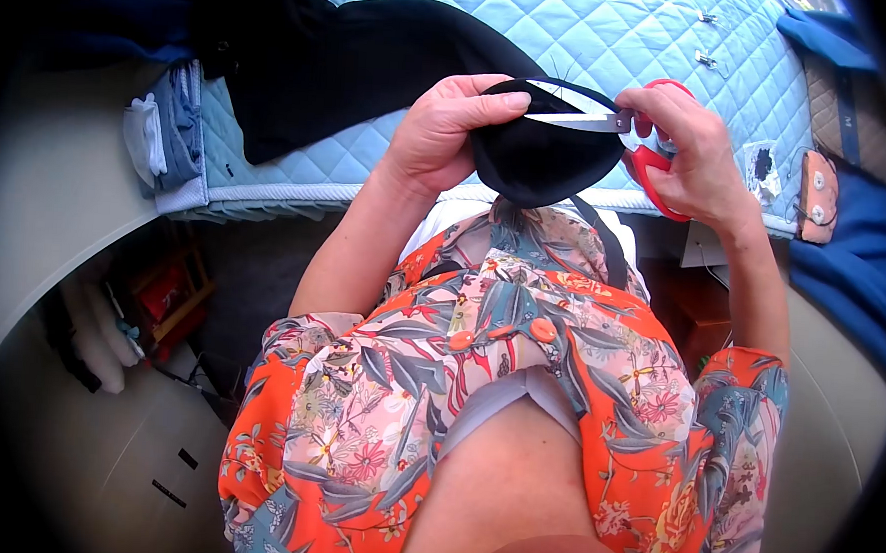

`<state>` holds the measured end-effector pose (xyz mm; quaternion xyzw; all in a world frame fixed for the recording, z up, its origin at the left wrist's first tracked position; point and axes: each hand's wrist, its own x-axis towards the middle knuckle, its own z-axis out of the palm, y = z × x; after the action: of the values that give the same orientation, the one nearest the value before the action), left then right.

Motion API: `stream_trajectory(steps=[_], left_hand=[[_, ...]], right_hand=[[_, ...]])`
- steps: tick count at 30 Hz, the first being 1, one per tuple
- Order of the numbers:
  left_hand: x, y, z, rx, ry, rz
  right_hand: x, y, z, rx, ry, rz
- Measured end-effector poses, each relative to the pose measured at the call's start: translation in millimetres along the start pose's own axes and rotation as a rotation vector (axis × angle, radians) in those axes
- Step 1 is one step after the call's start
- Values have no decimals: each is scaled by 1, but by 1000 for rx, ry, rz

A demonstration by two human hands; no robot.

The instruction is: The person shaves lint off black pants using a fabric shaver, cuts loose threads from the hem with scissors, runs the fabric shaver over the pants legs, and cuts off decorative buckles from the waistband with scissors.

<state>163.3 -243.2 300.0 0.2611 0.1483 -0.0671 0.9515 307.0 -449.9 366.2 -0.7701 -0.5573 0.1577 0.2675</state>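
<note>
black cloth point(544, 167): in front of us, over blue quilt's point(625, 46) near edge
l hand point(446, 126): our thumb + fingers pinched on cloth's left rim
r hand point(695, 155): curled thru red-handled scissors point(581, 122), blade pointing left

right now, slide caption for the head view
Left hand holds black fabric; right hand holds red-handled metal scissors to it.

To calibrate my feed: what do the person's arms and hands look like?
The left hand and right hand wear no gloves or visible wristwear. The left sleeve and right sleeve look elbow-length, floral-printed in orange, grey and teal.
</note>
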Motion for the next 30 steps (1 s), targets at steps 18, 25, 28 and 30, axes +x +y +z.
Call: stream_trajectory(steps=[18, 25, 28, 30], left_hand=[[3, 1, -2, -24, -47, -34], [4, -1, 1, -57, -55, -45], [4, -3, -1, -64, -69, -49], [5, -3, 0, -61, -59, -52]], right_hand=[[2, -7, 3, 96, -38, 96], [-5, -2, 12, 157, 7, 122], [-6, -1, 15, 208, -2, 142], [-6, 0, 15, 228, -17, 158]])
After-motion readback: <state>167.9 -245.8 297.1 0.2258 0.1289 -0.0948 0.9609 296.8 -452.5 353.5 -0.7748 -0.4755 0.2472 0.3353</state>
